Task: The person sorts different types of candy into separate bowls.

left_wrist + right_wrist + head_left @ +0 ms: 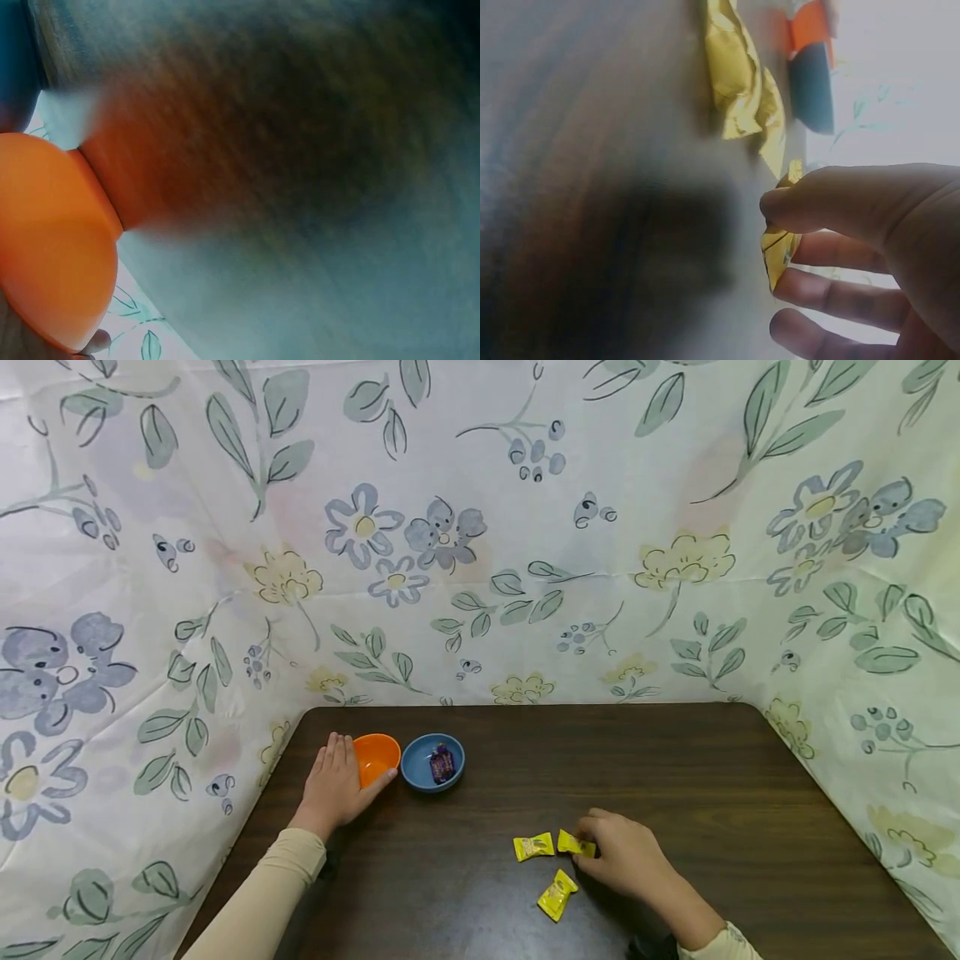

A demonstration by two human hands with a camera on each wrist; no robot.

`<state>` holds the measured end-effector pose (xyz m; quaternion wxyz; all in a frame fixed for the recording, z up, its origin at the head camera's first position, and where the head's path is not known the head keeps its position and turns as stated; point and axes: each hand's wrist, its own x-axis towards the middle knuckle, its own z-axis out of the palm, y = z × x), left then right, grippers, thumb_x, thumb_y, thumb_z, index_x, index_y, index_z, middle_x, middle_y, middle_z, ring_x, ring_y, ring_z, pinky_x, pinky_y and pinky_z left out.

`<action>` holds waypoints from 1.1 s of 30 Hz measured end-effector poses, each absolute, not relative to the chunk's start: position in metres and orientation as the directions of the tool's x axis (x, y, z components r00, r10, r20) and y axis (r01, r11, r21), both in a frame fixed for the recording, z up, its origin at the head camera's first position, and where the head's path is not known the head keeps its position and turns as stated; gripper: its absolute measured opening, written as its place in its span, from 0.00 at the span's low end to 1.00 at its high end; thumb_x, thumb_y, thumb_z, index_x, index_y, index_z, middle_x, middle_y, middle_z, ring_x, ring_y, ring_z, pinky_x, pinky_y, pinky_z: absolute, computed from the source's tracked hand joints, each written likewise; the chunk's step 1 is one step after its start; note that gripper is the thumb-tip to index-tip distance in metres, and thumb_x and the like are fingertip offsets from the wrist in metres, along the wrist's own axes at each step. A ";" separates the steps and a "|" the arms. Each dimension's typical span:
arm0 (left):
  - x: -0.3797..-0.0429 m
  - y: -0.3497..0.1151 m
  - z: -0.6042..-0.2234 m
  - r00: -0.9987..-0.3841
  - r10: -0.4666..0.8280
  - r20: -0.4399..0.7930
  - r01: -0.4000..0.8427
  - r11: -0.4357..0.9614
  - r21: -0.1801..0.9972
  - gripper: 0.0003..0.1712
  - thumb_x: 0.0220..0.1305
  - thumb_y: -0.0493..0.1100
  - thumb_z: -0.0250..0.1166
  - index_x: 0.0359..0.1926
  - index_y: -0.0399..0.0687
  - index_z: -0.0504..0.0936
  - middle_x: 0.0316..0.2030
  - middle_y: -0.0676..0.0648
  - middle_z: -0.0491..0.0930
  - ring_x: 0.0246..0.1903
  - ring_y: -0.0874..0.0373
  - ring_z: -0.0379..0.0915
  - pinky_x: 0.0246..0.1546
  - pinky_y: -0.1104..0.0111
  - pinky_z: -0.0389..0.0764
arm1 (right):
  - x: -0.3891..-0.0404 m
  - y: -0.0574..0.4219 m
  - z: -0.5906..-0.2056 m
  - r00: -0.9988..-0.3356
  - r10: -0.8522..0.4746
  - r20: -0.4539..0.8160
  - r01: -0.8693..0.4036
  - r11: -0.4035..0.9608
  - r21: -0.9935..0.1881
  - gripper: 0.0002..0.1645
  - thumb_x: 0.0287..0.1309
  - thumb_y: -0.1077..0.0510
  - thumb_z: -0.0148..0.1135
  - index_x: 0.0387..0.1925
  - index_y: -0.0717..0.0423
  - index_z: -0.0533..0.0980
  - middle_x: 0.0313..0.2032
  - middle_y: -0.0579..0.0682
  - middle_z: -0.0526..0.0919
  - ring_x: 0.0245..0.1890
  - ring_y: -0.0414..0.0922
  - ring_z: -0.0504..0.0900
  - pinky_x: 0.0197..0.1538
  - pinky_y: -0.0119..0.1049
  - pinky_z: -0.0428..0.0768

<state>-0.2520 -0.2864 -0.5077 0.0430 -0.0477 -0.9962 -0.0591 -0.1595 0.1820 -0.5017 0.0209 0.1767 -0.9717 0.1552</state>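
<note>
My left hand [335, 787] lies against the left side of an orange bowl [378, 758], its fingers straight and its thumb along the near rim. In the left wrist view the orange bowl [60, 232] fills the lower left, and most of the hand is hidden. My right hand [622, 853] pinches a yellow-wrapped candy [780, 251] between thumb and fingers, low over the table. Two more yellow candies, one flat [533, 847] and one slanted [557, 895], lie just left of that hand.
Right beside the orange bowl stands a blue bowl [417, 771] with a purple-wrapped candy [442, 763] inside. The dark wooden table [675, 760] ends at a floral cloth [480, 635] that rises behind it and along both sides.
</note>
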 end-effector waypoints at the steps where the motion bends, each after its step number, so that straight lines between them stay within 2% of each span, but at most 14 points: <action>1: -0.252 -0.286 -0.507 -0.992 0.090 0.091 0.100 0.988 0.114 0.70 0.71 0.83 0.43 0.79 0.19 0.50 0.80 0.21 0.50 0.82 0.25 0.42 0.83 0.39 0.46 | -0.161 0.181 -0.501 -0.936 -0.336 0.103 -0.351 0.888 -0.298 0.11 0.51 0.50 0.83 0.34 0.40 0.86 0.32 0.33 0.79 0.30 0.30 0.77 0.28 0.29 0.75; 9: -0.253 -0.284 -0.507 -0.989 0.092 0.115 0.105 0.988 0.112 0.69 0.71 0.82 0.45 0.78 0.18 0.53 0.79 0.21 0.52 0.81 0.25 0.44 0.82 0.38 0.50 | -0.171 0.172 -0.493 -0.928 -0.343 0.147 -0.372 0.874 -0.312 0.11 0.52 0.50 0.82 0.35 0.39 0.85 0.33 0.34 0.80 0.28 0.29 0.75 0.26 0.28 0.72; 17: -0.256 -0.285 -0.509 -0.989 0.089 0.114 0.101 0.989 0.110 0.69 0.71 0.83 0.44 0.78 0.19 0.53 0.79 0.21 0.53 0.81 0.25 0.43 0.82 0.38 0.49 | -0.186 0.151 -0.485 -0.904 -0.385 0.184 -0.426 0.840 -0.337 0.10 0.55 0.51 0.81 0.38 0.41 0.86 0.34 0.37 0.80 0.29 0.31 0.75 0.26 0.28 0.72; 28: -0.255 -0.284 -0.509 -0.988 0.086 0.129 0.101 0.989 0.110 0.67 0.71 0.81 0.46 0.77 0.18 0.56 0.78 0.21 0.55 0.81 0.25 0.47 0.82 0.38 0.52 | -0.213 0.105 -0.474 -0.876 -0.425 0.228 -0.483 0.772 -0.414 0.11 0.58 0.49 0.80 0.41 0.43 0.87 0.37 0.39 0.83 0.36 0.40 0.84 0.30 0.30 0.77; 33: -0.254 -0.283 -0.508 -0.989 0.084 0.119 0.098 0.989 0.113 0.68 0.72 0.81 0.45 0.77 0.18 0.54 0.79 0.21 0.54 0.81 0.26 0.45 0.82 0.38 0.49 | -0.228 0.080 -0.467 -0.868 -0.440 0.231 -0.497 0.747 -0.442 0.12 0.59 0.46 0.79 0.42 0.44 0.87 0.38 0.40 0.84 0.36 0.40 0.85 0.32 0.31 0.79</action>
